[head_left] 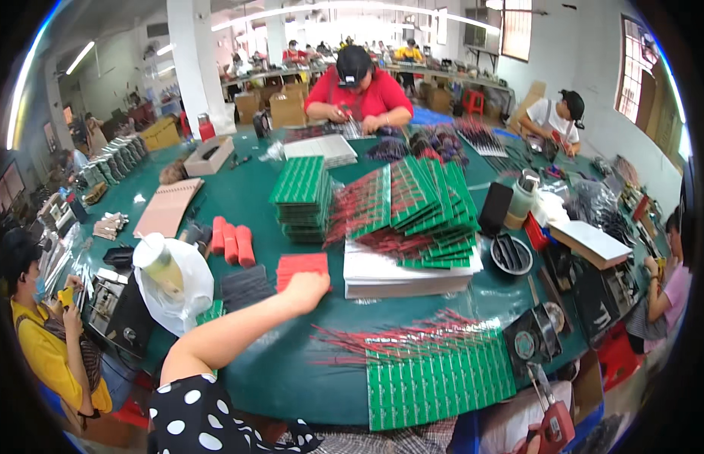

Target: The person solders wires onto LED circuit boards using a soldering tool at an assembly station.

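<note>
My left hand (307, 292) reaches across the table to a flat pile of red wires (297, 266). Its fingers curl down at the pile's near right corner, their tips partly hidden. Beside it lies a pile of dark wires (254, 286). At the lower right edge, my right hand (530, 442), mostly out of the picture, grips a red-handled soldering iron (555, 428) with its metal end pointing up. A green circuit board panel (441, 382) lies before me, red wires along its far edge. A black round-holed stand (527, 342) is at its right.
Wired green panels (435, 200) lean on a white stack (409, 281); bare panels (300, 198) are piled beside it. Red wire bundles (232, 242), a bagged drink cup (161, 265) and a round bowl (511, 256) stand around. Co-workers sit across and at both sides.
</note>
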Available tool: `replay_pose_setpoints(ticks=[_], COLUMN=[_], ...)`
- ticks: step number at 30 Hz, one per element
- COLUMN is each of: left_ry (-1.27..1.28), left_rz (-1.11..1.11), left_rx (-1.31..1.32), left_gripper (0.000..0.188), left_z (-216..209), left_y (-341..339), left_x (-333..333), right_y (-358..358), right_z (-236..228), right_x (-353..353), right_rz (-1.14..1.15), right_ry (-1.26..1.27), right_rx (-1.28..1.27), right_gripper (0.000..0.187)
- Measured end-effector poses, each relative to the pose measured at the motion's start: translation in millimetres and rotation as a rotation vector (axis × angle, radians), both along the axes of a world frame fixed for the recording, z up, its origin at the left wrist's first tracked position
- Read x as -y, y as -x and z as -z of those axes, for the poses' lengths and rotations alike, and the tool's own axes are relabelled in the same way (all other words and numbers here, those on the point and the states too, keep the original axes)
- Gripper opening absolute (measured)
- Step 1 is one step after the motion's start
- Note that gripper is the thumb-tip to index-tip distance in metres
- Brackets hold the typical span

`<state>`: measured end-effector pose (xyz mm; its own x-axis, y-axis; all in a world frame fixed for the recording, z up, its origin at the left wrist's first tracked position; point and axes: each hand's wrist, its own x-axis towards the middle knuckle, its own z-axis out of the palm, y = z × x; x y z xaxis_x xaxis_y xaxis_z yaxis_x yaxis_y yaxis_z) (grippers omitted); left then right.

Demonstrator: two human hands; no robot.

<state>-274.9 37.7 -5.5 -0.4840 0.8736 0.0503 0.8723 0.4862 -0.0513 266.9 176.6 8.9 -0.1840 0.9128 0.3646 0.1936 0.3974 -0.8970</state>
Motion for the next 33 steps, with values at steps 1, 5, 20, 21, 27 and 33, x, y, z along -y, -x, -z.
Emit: replay_pose_setpoints(ticks=[1, 5, 20, 21, 27, 33], left_ry=[-0.021, 0.033, -1.169, -1.293, -1.170, -0.599], left_rz=[-0.002, 0.032, -0.122, -0.117, -0.240, -0.028], left_rx=[-0.017, 0.034, 0.836, 0.836, 0.774, 1.649], left_gripper=[0.013, 0.012, 0.013, 0.014, 0.014, 0.014], left_z=[-1, 0, -15, -9, -10, -58], left_y=[1, 2, -14, -23, -44, -116], left_x=[-2, -2, 42, 45, 43, 7], right_y=[2, 17, 6, 8, 24, 55], right_z=[0, -9, 2, 1, -8, -17], right_x=[-3, 4, -4, -3, 5, 16], right_rz=[-0.069, 0.105, 0.009, 0.007, 0.029, -0.067], right_ry=[-0.084, 0.357, 0.486, 0.489, 0.381, 0.344], right_rx=[0.032, -0.307, -0.138, -0.135, -0.285, -0.315], right_gripper=[0.030, 0.034, 0.013, 0.013, 0.035, 0.035])
